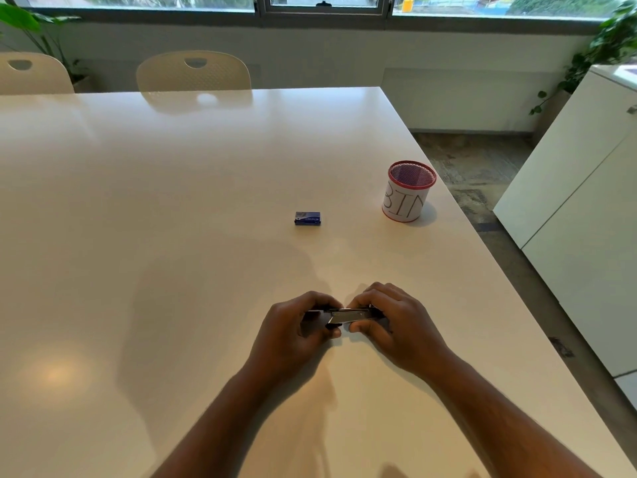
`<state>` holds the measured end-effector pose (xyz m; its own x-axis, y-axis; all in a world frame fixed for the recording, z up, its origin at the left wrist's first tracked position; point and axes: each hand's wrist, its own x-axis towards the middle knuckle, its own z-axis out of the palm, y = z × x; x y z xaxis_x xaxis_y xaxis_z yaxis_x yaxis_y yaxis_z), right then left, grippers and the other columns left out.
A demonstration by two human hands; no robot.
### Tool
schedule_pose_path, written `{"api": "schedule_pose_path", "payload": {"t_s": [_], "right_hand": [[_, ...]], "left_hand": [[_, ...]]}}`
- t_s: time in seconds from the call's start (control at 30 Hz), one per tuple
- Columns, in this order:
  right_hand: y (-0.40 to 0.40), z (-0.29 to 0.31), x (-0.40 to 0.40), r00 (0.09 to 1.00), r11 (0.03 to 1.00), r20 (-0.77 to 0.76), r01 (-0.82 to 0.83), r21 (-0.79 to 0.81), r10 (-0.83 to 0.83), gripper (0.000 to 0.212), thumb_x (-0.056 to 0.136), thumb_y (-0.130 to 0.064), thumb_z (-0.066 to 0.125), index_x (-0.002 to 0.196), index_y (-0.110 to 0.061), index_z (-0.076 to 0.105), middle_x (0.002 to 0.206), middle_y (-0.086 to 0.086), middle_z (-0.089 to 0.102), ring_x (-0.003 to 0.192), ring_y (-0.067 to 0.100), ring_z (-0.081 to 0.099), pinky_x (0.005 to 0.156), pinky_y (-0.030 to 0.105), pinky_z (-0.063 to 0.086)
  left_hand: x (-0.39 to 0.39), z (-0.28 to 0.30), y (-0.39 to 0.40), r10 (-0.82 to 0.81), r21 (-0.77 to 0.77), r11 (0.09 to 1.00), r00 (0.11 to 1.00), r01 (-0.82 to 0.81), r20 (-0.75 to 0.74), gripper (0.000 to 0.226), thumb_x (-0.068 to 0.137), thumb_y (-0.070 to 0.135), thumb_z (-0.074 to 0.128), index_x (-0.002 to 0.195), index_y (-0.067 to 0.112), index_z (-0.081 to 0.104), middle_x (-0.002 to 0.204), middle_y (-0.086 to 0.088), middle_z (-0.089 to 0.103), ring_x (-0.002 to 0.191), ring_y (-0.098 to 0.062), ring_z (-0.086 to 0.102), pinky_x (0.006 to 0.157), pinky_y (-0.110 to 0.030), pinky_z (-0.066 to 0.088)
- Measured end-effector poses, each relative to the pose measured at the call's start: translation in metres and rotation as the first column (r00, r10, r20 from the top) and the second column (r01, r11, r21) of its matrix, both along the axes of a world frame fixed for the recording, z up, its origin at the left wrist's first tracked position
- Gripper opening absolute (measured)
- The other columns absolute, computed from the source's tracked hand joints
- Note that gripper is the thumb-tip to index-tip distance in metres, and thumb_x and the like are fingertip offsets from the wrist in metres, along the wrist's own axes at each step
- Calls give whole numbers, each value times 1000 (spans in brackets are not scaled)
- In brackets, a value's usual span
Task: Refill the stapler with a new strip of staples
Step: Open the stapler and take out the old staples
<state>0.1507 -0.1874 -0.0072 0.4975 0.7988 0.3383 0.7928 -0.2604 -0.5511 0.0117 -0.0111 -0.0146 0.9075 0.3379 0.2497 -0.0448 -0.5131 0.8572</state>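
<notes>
On the near part of the white table (pixel 172 201), two bare hands hold one small stapler (pixel 348 316) between them. The left hand (pixel 296 331) is curled around the left end of the stapler, with the fingers on the far side and the thumb on the near side. The stapler lies sideways, just above the table top, and its shiny metal middle shows between the hands. The right hand (pixel 393 319) is wrapped around the right end in the same way. Farther away on the table sits a little blue staple box (pixel 307 218), well apart from the hands. To the right of the box, near the table's right edge, stands a red mesh cup (pixel 408 191) with "BIN" written on it.
</notes>
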Motion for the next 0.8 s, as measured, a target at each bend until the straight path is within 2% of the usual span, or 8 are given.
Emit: {"api": "schedule_pose_path", "payload": {"t_s": [0.1,0.23,0.33,0.47,0.57,0.7,0.8], "right_hand": [[0,-1,-1,1000,1000,9,-3,-25,4,22,92,-50,64,107,-33,63,101,-24,61,87,-1,53,71,14,42],[0,-1,0,1000,1000,-27,4,-15,-4,25,91,-45,68,111,-33,61,104,-25,59,89,1,56,73,20,49],[0,-3,0,1000,999,-12,2,-38,-2,20,93,-46,68,107,-34,62,100,-28,55,86,-4,53,70,15,44],[0,-2,0,1000,999,-27,8,-40,-9,22,93,-46,68,109,-33,61,100,-26,55,84,-5,53,69,15,43],[0,-2,0,1000,999,-18,1,-53,-2,19,94,-46,67,107,-34,60,98,-28,53,84,-7,52,69,14,42],[0,-1,0,1000,999,-25,13,-46,-14,25,93,-49,63,111,-32,61,101,-26,55,84,-7,52,69,13,42],[0,-1,0,999,999,-35,10,-48,-12,25,93,-49,64,112,-32,61,102,-26,56,84,-6,52,70,14,43]], "left_hand": [[0,-3,1,-2,13,1000,1000,2,-7,38,83,15,77,110,39,69,97,11,76,85,-21,74,69,-44,61],[0,0,0,30,53,998,1000,-30,-8,47,79,24,77,120,44,65,111,19,74,99,-9,75,78,-34,63],[0,-2,1,17,49,999,1000,-16,-12,37,85,21,75,114,42,68,105,17,75,96,-12,75,76,-39,64],[0,1,4,32,110,993,999,-33,12,36,86,28,80,118,38,68,115,21,74,116,-2,68,91,-36,60],[0,2,5,24,98,995,1000,-25,6,35,84,26,82,114,37,69,107,20,75,103,-8,73,82,-39,61],[-1,3,2,48,112,992,999,-48,2,42,83,35,82,121,43,65,116,24,72,112,-5,69,88,-34,61],[-2,3,0,50,120,992,999,-48,-13,39,84,36,80,118,46,63,112,23,71,104,-9,71,80,-37,61]]}}
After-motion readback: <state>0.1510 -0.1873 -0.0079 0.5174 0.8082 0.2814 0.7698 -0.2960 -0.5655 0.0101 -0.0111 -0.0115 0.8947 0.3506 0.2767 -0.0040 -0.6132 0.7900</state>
